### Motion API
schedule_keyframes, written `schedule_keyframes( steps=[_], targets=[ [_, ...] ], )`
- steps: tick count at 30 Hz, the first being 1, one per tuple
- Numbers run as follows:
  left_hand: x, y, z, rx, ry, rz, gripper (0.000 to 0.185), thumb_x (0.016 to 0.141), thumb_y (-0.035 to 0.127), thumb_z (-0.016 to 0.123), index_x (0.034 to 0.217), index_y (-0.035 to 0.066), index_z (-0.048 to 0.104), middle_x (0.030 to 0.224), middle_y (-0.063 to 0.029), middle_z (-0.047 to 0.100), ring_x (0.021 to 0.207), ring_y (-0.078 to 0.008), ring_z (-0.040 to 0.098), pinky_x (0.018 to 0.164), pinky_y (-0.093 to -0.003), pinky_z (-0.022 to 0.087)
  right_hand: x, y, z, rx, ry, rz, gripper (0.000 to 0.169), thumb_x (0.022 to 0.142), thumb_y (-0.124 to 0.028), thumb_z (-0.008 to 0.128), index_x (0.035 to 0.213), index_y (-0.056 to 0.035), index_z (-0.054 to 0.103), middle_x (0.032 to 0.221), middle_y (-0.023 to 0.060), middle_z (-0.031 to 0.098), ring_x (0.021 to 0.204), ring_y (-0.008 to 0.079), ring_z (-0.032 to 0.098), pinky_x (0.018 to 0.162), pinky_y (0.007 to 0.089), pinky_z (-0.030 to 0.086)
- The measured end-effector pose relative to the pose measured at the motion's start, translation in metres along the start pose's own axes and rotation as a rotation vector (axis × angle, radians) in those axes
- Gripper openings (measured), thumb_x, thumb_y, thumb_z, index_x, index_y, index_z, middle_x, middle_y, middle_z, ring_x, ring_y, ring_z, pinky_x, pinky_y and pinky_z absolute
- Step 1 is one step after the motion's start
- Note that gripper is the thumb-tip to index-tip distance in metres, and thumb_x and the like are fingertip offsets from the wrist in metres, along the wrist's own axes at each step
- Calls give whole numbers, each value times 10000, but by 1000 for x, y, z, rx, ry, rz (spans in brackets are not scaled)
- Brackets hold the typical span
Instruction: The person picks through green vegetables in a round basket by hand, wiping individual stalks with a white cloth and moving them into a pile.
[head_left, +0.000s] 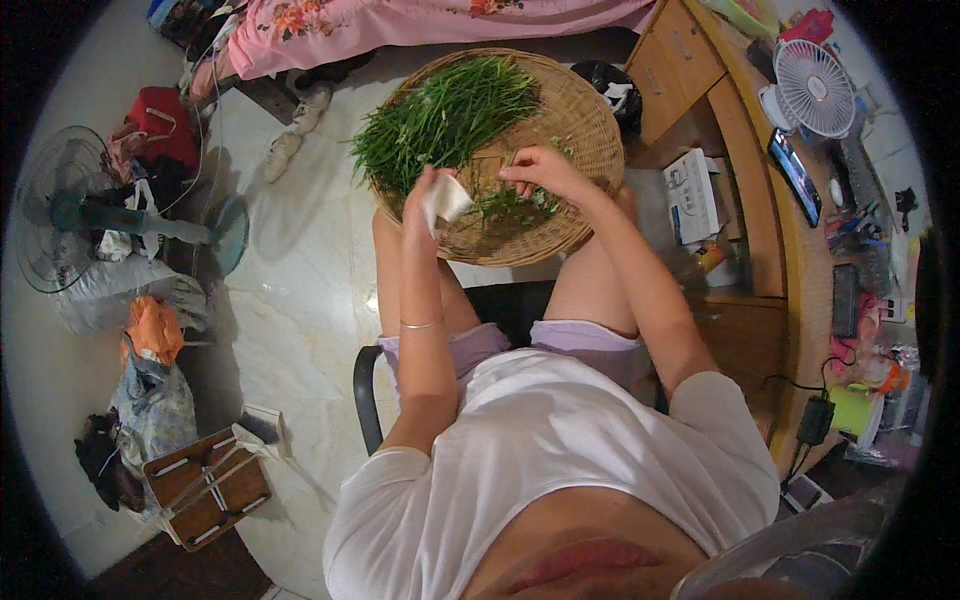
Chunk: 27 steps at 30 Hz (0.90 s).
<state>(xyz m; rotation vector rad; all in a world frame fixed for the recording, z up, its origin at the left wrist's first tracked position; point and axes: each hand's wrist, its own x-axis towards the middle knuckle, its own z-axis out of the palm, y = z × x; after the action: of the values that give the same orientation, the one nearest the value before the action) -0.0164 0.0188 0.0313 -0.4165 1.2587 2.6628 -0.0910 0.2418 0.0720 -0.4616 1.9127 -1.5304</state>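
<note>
A round woven wicker tray (592, 142) rests across my knees. A large heap of long thin green stalks (450, 112) with leafy blades covers its upper left part. Small green trimmings (517, 210) lie on its near side. My left hand (435, 196) is at the tray's near left edge, with a folded white cloth or tissue (450, 199) against the palm and fingers. My right hand (529, 171) is over the middle of the tray, thumb and fingertips close together; whether a thin stalk is between them is too small to tell.
A wooden desk (772, 255) runs along the right, bearing a small white fan (814, 88) and a phone (796, 178). A black plastic bag (611, 94) stands beyond the tray. On the left are a standing fan (67, 210) and shoes (283, 156). A pink-covered bed (420, 26) is ahead.
</note>
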Motion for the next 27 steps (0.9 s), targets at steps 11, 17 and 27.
schedule_keyframes(
  steps=[11,17,27],
  targets=[
    [12,-37,18,-440,66,49,282,896,250,406,1086,71,513,1069,-85,566,912,-252,573,708,-373,524,4,6,7,-201,26,-372,250,761,-209,662,690,21,594,1074,84,532,876,151,531,710,268,439],
    [-6,-28,61,-49,-9,-43,286,903,253,401,1094,83,529,980,-50,590,813,-167,582,668,-292,477,4,5,11,-94,141,-322,226,758,-188,659,716,29,612,1150,114,517,991,192,517,795,317,430],
    [-7,-40,63,246,-98,-33,253,899,313,470,891,79,565,690,32,552,570,-46,469,494,-202,387,11,15,8,158,69,-266,173,795,-150,608,833,17,630,1109,86,567,929,162,548,784,287,432]
  ],
)
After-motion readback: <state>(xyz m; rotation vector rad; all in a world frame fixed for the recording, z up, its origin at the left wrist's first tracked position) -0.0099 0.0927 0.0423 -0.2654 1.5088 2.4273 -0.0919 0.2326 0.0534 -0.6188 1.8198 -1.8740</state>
